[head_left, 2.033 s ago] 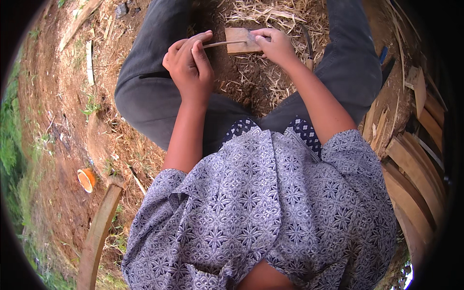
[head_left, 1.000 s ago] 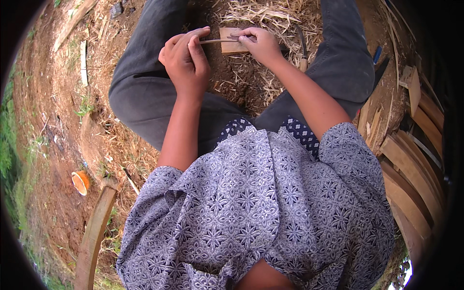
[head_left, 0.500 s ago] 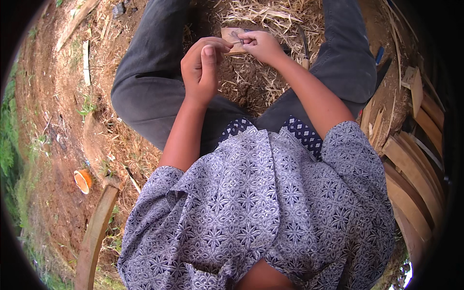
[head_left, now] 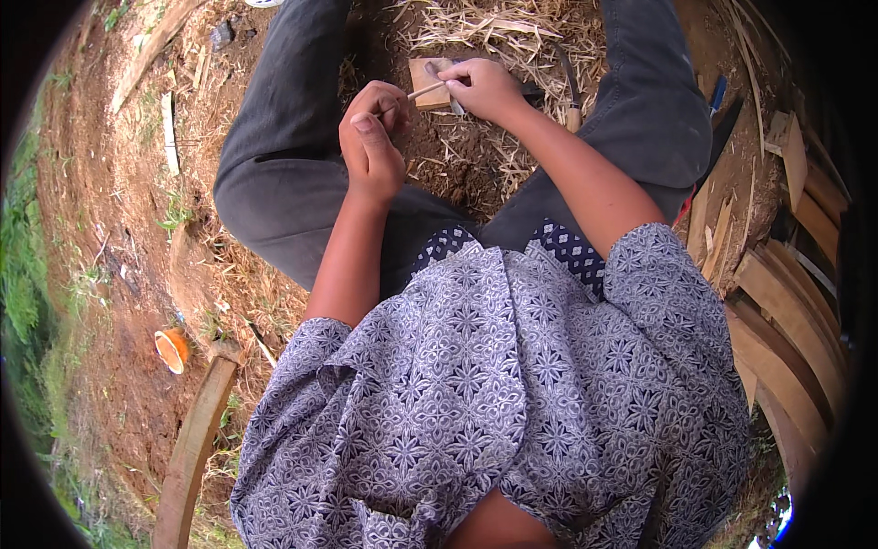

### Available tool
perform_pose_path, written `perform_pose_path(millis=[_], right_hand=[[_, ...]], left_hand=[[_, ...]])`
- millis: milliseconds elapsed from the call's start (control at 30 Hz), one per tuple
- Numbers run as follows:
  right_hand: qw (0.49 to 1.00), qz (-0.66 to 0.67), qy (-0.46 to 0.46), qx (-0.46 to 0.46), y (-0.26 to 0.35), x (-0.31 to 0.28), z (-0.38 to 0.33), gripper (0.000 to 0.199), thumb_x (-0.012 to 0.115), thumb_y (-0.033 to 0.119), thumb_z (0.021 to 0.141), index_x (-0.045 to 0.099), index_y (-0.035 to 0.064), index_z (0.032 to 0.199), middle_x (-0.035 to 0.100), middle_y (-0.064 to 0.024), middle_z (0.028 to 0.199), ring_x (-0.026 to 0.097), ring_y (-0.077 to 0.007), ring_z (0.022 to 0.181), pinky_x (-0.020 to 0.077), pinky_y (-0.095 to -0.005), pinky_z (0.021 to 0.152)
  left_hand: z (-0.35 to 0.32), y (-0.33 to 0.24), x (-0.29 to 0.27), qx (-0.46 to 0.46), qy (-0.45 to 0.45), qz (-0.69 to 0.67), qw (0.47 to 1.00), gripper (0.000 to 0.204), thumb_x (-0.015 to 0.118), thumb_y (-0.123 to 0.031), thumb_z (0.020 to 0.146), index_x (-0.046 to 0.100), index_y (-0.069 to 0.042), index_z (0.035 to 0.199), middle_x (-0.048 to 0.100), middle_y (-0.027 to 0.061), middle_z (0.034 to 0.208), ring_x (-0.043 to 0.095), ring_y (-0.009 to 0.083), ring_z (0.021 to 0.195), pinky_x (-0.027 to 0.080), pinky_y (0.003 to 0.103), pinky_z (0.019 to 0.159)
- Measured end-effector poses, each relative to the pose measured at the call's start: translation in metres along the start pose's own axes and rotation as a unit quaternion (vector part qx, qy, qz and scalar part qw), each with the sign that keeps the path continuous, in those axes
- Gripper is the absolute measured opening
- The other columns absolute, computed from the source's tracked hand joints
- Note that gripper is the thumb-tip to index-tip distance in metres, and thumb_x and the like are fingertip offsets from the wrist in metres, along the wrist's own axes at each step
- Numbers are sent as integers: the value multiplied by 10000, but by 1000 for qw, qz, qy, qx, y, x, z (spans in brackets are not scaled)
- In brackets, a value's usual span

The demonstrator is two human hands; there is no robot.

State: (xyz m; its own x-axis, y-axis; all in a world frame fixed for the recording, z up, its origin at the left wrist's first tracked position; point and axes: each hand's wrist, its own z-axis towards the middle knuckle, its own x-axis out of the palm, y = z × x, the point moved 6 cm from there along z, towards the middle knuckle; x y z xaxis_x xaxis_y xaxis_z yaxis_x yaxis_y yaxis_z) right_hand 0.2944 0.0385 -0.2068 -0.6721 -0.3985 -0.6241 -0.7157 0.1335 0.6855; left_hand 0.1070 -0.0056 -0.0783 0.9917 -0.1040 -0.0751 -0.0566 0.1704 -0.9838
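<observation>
A thin pale wooden stick [head_left: 426, 90] spans the gap between my hands, sloping up to the right. My left hand [head_left: 373, 142] has its fingers curled around the stick's left end. At the other end, my right hand [head_left: 485, 89] pinches it between thumb and fingers. Just beneath lies a small flat wooden block [head_left: 426, 69] on the ground, partly covered by my right hand. A narrow greyish piece [head_left: 455, 106] shows below the right fingers; I cannot tell what it is.
Wood shavings [head_left: 485, 32] lie beyond my hands. A curved blade with a wooden handle [head_left: 574, 119] rests beside my right leg. Curved planks [head_left: 791, 320] are stacked at the right. On the left are an orange half-round object [head_left: 172, 350] and a long plank [head_left: 194, 448].
My left hand has curled further and moved slightly down. More of the stick shows between the hands. My right hand has shifted a little left.
</observation>
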Motion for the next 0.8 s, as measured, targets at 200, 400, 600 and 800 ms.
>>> perform_pose_path(millis=[200, 400, 600, 800], right_hand=[[994, 62, -15, -84, 49, -9, -19, 249, 692, 190, 946, 789, 95, 1154, 748, -132, 1015, 711, -267, 879, 554, -371, 801], [978, 154, 1, -138, 50, -7, -25, 273, 716, 152, 963, 760, 92, 1226, 713, -88, 1021, 691, -169, 940, 555, -307, 828], [969, 213, 37, -117, 43, -8, -24, 326, 711, 165, 962, 741, 101, 1280, 690, -71, 1000, 674, -148, 918, 552, -290, 819], [978, 122, -43, -164, 48, -16, -21, 311, 731, 118, 895, 794, 165, 1197, 734, -84, 1051, 688, -233, 840, 553, -371, 761]], left_hand=[[2, -1, -1, -18, -49, 40, 998, 655, 211, -621, 1107, 360, -75, 777, 528, 93, 859, 460, 138, 713, 415, 275, 635], [-1, 7, -10, -53, -97, -1, 994, 641, 254, -545, 1130, 490, -31, 828, 556, 82, 853, 522, 141, 714, 450, 272, 632], [-3, 6, -13, -59, -98, -6, 993, 525, 333, -375, 1152, 621, 9, 938, 599, 89, 893, 572, 141, 728, 506, 295, 660], [11, -18, -19, 48, -72, 235, 968, 416, 379, -272, 1148, 697, -13, 1216, 668, 145, 1261, 642, 226, 1039, 515, 344, 903]])
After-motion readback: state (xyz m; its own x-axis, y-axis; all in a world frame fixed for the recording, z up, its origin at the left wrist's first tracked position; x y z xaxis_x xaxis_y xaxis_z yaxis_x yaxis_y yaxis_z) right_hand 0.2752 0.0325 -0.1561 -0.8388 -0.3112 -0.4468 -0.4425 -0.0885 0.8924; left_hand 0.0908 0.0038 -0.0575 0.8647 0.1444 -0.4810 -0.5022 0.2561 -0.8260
